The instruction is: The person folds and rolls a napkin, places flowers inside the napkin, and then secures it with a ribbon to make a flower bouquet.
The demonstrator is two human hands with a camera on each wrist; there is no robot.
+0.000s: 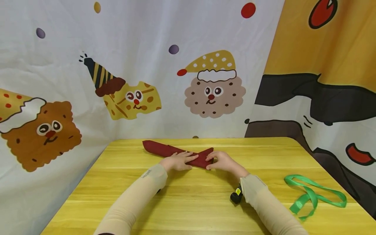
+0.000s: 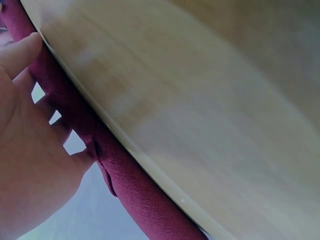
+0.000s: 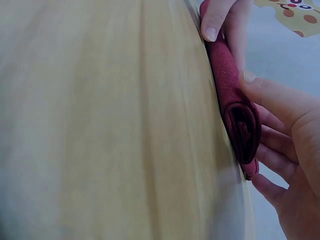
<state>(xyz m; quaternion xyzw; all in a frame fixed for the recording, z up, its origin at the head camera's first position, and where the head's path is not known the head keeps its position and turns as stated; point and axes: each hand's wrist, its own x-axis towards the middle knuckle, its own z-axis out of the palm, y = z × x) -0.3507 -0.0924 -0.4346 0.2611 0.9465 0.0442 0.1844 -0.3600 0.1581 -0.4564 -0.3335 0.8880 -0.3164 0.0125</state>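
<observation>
A dark red cloth (image 1: 160, 148), rolled into a long tube, lies slantwise near the table's far edge. Its spiral end (image 3: 242, 132) faces the right wrist camera, and a pointed flap stands up at that end. My left hand (image 1: 179, 161) rests on the middle of the roll with fingers spread and fairly straight; the left wrist view shows the thumb along the near side. With curved fingers, my right hand (image 1: 223, 162) holds the right end: the thumb (image 3: 265, 92) is on the near side, the other fingers are behind the roll.
A loose green ribbon (image 1: 314, 195) lies looped on the right of the wooden table (image 1: 194, 209). Behind the table hangs a white curtain (image 1: 164, 124) printed with cartoon biscuits and cheese. Each wrist wears a beige sleeve, and a small black device (image 1: 236, 196) shows at the right wrist.
</observation>
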